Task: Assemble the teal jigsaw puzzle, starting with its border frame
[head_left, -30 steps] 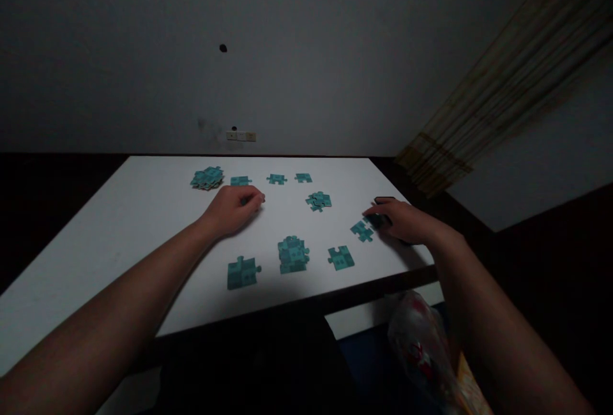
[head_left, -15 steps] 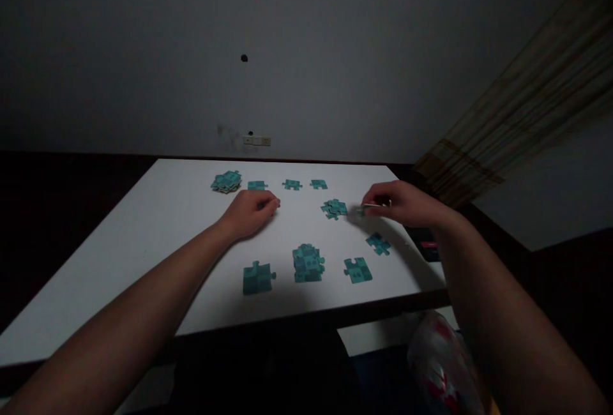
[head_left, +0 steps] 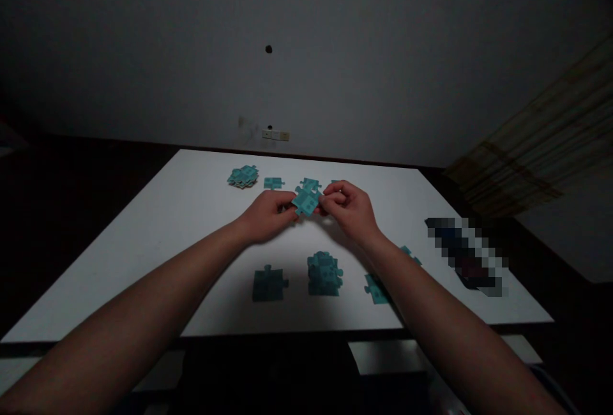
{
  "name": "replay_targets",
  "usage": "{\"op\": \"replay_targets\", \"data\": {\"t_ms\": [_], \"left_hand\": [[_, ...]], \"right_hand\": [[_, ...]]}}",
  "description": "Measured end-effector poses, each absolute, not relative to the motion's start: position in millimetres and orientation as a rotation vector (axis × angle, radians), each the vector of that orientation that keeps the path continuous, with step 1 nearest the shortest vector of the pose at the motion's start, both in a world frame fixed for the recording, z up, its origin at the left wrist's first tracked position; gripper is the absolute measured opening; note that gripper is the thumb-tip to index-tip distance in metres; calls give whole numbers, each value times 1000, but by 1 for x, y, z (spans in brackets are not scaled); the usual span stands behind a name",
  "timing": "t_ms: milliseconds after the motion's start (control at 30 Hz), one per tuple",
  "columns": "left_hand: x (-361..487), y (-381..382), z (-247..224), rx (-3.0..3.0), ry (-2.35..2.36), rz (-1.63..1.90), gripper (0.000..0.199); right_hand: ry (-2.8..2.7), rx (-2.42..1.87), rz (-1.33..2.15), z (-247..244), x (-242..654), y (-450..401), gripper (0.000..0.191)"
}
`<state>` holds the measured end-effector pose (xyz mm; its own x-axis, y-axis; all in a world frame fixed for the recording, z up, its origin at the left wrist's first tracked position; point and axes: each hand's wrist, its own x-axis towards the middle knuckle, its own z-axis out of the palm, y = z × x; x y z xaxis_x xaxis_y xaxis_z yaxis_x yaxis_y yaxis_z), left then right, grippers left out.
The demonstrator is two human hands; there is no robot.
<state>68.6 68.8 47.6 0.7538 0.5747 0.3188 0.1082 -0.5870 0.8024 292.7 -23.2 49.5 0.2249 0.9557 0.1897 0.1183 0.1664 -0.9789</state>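
Dim room, plain grey wall (head_left: 306, 51) with a small hole in it and a little switch plate (head_left: 275, 135) low down near the table, plus a sheer striped curtain (head_left: 517, 172) slanting in on the right. Below that sits a big white table (head_left: 205, 274). Toward its right side there's a pixelated-out object (head_left: 467, 252), no idea what it is. Teal jigsaw pieces are spread all over: a messy stack (head_left: 242, 176) at the far left, a single piece (head_left: 273, 182) right next to it, a chunky pile (head_left: 324, 273) near the front, a big section (head_left: 268, 284) left of that, and one more (head_left: 377, 289) partly under the right forearm (head_left: 431, 332). Both hands are up mid-table with fingers curled, nearly touching: the left hand (head_left: 268, 216) and right hand (head_left: 347, 207) pinch the same teal piece (head_left: 305, 201) from either side, just in front of another piece (head_left: 309, 184).
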Motion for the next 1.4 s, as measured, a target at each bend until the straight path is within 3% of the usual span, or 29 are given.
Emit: {"op": "replay_targets", "data": {"t_ms": [233,600,1100,1400], "left_hand": [[66,66,48,2160,490,720,21],[66,67,48,2132,536,690,29],[67,69,49,2006,533,797,25],[70,65,49,2027,563,725,14]], "right_hand": [[-1152,-1183,739,44,293,-24,40],[-1181,-1182,800,42,295,-26,53],[-1297,-1221,682,41,298,-25,19],[-1321,-1216,676,36,300,-22,35]]}}
